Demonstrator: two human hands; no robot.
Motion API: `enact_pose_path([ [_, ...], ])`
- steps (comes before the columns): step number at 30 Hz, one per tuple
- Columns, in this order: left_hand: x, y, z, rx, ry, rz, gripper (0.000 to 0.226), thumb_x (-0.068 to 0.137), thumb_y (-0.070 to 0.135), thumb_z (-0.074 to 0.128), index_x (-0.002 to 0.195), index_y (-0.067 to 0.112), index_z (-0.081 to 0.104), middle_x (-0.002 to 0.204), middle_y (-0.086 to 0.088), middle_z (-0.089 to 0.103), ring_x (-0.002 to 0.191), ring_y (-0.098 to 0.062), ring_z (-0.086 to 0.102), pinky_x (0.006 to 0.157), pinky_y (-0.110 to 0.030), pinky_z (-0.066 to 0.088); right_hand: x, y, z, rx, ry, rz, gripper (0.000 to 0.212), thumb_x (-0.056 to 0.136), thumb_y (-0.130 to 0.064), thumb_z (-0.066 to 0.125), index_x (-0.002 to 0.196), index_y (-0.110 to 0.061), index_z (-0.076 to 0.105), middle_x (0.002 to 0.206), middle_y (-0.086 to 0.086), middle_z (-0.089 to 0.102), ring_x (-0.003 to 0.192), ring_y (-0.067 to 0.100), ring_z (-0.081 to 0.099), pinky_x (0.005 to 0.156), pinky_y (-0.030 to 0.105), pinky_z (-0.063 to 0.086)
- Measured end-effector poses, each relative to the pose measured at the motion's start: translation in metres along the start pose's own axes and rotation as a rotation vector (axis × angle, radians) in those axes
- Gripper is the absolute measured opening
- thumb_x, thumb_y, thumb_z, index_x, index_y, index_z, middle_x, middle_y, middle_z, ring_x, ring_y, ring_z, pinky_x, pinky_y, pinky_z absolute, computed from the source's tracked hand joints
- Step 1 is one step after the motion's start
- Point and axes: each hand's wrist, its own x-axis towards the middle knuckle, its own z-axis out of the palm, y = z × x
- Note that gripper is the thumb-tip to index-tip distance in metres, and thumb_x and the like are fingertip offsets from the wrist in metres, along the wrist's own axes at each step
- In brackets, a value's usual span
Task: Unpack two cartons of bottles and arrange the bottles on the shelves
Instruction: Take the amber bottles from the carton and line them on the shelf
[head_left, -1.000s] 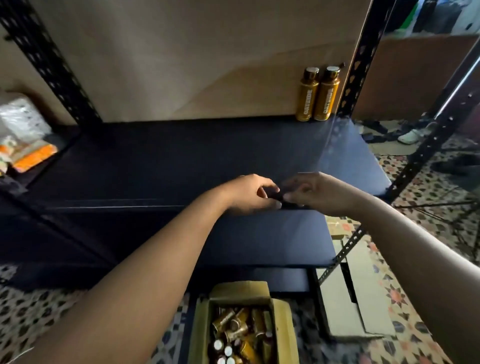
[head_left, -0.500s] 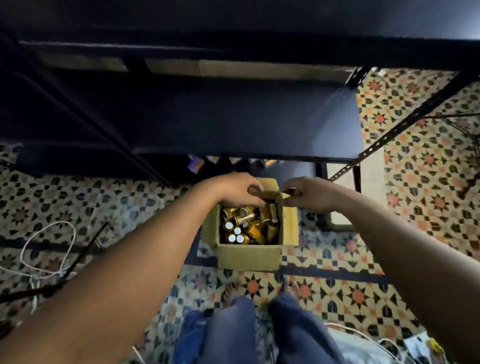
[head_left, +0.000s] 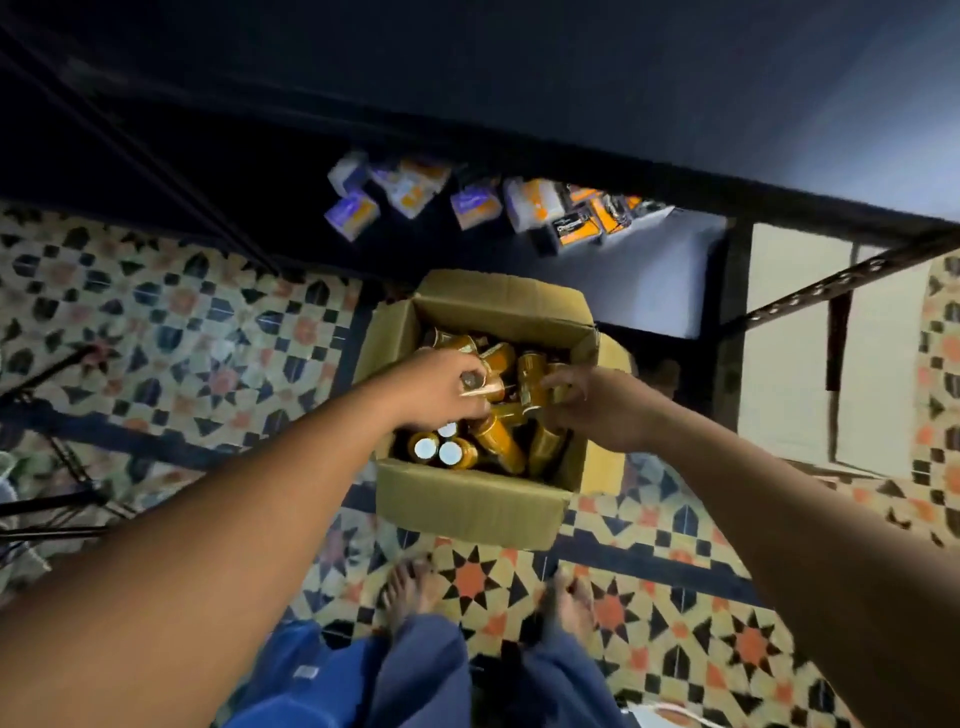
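Head view

1. Locate the carton (head_left: 467, 499). It stands on the patterned tile floor (head_left: 182, 338) at frame centre, with its flaps folded open. It is plain brown cardboard, and its 12 o'clock edge sits just beside the dark shelf unit (head_left: 571, 78).

2. Inspect the contents. The carton holds a loose jumble of amber-gold bottles. Most lie tilted or on their sides, such as the tilted bottle (head_left: 496, 441) near the middle. At 7 o'clock inside the carton, 3 upright bottles (head_left: 426, 448) stand touching one another, with their round white caps facing you.

3. Check your left hand (head_left: 441, 387). It reaches in from 8 o'clock. Its fingers are curled round the first bottle (head_left: 470, 379), whose silver cap end shows between them.

4. Check your right hand (head_left: 587, 402). It reaches in from 4 o'clock. Its fingers are wrapped round the second bottle (head_left: 530, 371), an amber body with a pale label band. Motion blur hides the exact finger placement.

5. Note the surroundings. At 12 o'clock from the carton, a row of small white, purple and orange packets (head_left: 415, 192) lies on the lowest shelf. A perforated metal brace (head_left: 831, 291) runs across at 2 o'clock. Your bare feet (head_left: 410, 587) and blue trousers (head_left: 415, 675) are at 6 o'clock, near the carton's front wall.
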Motion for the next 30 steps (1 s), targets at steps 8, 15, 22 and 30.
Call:
enact_pose_path([
  [8,0.120,-0.073,0.076,-0.003,0.100,-0.021,0.053,0.091,0.042,0.071,0.139,0.028,0.056,0.133,-0.002,0.062,0.114,-0.021,0.060,0.090,-0.031,0.050,0.113,0.074,0.049,0.045,0.092,0.069,0.045,0.096,-0.043,0.067,0.138,-0.030,0.057,0.120,-0.002,0.064,0.109,0.020,0.063,0.094,0.039,0.054],
  [15,0.167,-0.103,0.106,0.009,0.156,-0.008,0.041,0.091,0.036,0.070,0.129,0.023,0.062,0.120,-0.002,0.066,0.106,-0.023,0.063,0.089,-0.036,0.053,0.158,0.110,0.082,0.085,0.212,0.097,0.045,0.094,-0.034,0.071,0.137,-0.028,0.058,0.108,-0.004,0.067,0.098,0.017,0.064,0.076,0.029,0.053],
  [22,0.188,-0.108,0.128,0.230,-0.082,0.014,0.051,0.084,0.045,0.076,0.128,0.024,0.061,0.124,-0.003,0.064,0.108,-0.022,0.060,0.093,-0.041,0.053,0.184,0.118,0.098,-0.298,0.063,0.200,0.026,0.093,-0.019,0.069,0.119,-0.020,0.065,0.094,0.001,0.063,0.077,0.015,0.061,0.055,0.025,0.044],
  [30,0.201,-0.108,0.139,0.175,-0.042,0.061,0.056,0.086,0.039,0.076,0.138,0.032,0.057,0.136,-0.003,0.060,0.119,-0.024,0.056,0.087,-0.032,0.048,0.188,0.122,0.100,-0.288,0.050,0.167,0.030,0.097,-0.019,0.066,0.127,-0.017,0.063,0.106,0.004,0.064,0.086,0.017,0.062,0.059,0.025,0.043],
])
